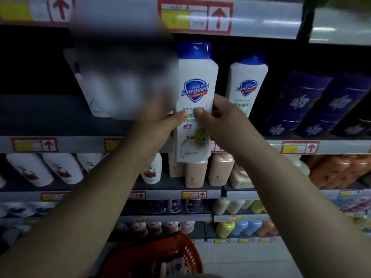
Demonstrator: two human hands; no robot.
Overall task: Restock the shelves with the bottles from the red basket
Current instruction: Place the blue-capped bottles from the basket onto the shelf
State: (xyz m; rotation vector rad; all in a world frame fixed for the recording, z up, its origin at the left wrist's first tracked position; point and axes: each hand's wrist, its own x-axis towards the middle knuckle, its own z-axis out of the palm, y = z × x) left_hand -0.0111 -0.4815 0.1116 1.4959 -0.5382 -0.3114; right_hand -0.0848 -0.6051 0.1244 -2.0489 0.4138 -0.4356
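I hold a white Safeguard bottle (195, 101) with a blue cap upright in front of the second shelf (60, 144). My left hand (162, 121) grips its left side and my right hand (214, 115) grips its right side, both thumbs pressed on the label. The bottle's base hangs below the shelf's front edge. A matching Safeguard bottle (248, 83) stands on the shelf just to the right. The red basket (180, 255) sits on the floor below, between my forearms, with something pale inside that I cannot make out.
A blurred patch covers the shelf left of the held bottle, with a white bottle (84, 87) partly showing. Dark purple packs (313, 103) fill the shelf's right end. Lower shelves hold white, peach and orange bottles.
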